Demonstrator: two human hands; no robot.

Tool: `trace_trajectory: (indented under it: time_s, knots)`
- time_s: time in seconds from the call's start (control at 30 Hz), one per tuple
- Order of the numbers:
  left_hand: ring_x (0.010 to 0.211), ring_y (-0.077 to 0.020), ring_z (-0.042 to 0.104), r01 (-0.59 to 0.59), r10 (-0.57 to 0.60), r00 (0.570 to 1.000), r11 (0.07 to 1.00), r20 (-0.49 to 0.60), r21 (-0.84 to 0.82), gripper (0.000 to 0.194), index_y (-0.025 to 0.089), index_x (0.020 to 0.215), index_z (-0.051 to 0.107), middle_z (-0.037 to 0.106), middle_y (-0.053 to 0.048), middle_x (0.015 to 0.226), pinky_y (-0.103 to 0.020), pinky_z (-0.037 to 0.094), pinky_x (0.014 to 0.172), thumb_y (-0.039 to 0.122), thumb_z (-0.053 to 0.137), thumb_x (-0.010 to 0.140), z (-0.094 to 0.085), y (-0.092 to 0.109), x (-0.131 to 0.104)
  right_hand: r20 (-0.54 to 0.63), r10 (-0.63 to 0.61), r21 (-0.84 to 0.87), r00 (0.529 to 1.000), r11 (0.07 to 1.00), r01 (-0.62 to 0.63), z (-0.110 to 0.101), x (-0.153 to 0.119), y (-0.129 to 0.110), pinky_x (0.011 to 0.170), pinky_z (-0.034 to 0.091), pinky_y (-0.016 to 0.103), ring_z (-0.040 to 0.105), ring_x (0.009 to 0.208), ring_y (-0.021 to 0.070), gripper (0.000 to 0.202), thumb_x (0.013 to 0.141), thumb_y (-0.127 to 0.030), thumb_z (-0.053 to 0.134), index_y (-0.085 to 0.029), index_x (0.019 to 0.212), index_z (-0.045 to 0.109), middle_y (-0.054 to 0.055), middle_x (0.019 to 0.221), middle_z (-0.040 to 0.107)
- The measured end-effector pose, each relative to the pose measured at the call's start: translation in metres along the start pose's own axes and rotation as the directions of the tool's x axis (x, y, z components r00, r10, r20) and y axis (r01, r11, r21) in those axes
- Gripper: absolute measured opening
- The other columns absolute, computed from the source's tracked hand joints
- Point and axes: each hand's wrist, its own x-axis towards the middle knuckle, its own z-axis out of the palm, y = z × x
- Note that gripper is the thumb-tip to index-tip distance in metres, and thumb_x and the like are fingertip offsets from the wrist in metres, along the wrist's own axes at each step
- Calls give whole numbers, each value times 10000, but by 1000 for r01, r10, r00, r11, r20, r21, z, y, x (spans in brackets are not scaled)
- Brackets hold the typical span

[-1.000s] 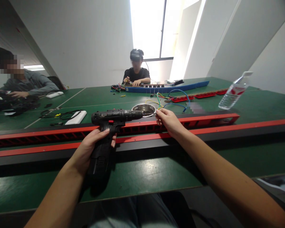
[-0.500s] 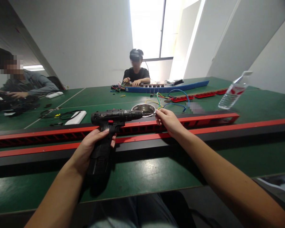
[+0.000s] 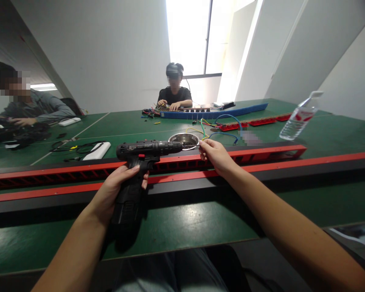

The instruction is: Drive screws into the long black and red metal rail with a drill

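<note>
Dial = whole view, 12 at top. Cordless drill [image 3: 140,151] is at approx. 8 to 9 o'clock, nose aimed at 3, handle [image 3: 134,184] slanting down to abt. 7 w/ battery base [image 3: 126,213] lowest. L hand [image 3: 120,177] wraps the handle just under the body, thumb on near side, fingertips showing past the 3 o'clock edge; how tight, can't tell. R hand [image 3: 215,154], at 3, has thumb + index pinching the far end of the thin bit [image 3: 191,146]; whether a screw's in there too is too small to tell.

Handling (judgement): drill prob. heavy for its size, wt. mostly in motor & battery base, so it could roll or dip if held loosely. Casing looks rigid & matt, so not v. slippery. Best hold = handle, high up nr. the body. Bit prob. stiff, smooth, slim: light pinch nr. its tip, fingers off if it spins.

Steel bowl [image 3: 184,135] w/ small dark pieces [image 3: 187,143] is behind the bit, nr. centre; prob. light, easily knocked. Near rail [image 3: 69,189] and far rail [image 3: 280,152], both red/black, run approx. 9 to 3; drill overlaps both in view, contact unclear. Bottle [image 3: 296,121] is at 2 to 3, co-worker [image 3: 174,95] at 12.
</note>
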Motion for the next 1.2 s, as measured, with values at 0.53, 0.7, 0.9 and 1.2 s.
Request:
trace_trajectory:
  time_s: [0.53, 0.7, 0.9, 1.2]
  knots:
    - [665, -157, 702, -5, 5, 998, 1000, 55, 1, 131, 110, 936, 759, 751, -94, 823, -226, 604, 644, 208, 741, 850, -8, -2, 3, -54, 24, -4, 998, 1000, -25, 0, 0, 0, 485, 355, 233, 465, 499, 99, 358, 861, -466, 727, -202, 705, 542, -32, 560, 540]
    - [656, -159, 702, 15, -15, 999, 1000, 38, -6, 137, 116, 933, 761, 751, -92, 820, -227, 606, 636, 213, 754, 836, -6, -1, 2, -61, 25, -4, 998, 1000, -25, 0, 0, 0, 480, 343, 232, 458, 491, 94, 345, 863, -444, 721, -202, 695, 541, -35, 556, 533]
    - [650, -161, 704, 2, -2, 1000, 1000, 5, 5, 136, 112, 937, 749, 748, -96, 830, -232, 611, 628, 197, 751, 830, -5, -1, 1, -65, 10, -29, 998, 1000, -12, 0, 0, -1, 487, 347, 237, 457, 494, 98, 353, 865, -449, 720, -205, 687, 536, -33, 547, 533]
    - [653, -166, 706, 4, -4, 1000, 1000, -19, -9, 121, 116, 917, 740, 747, -96, 826, -236, 615, 631, 181, 757, 818, -2, 0, 1, -74, 16, -10, 997, 1000, -17, 1, 0, -1, 490, 351, 238, 464, 498, 98, 336, 851, -425, 719, -207, 682, 526, -33, 555, 537]
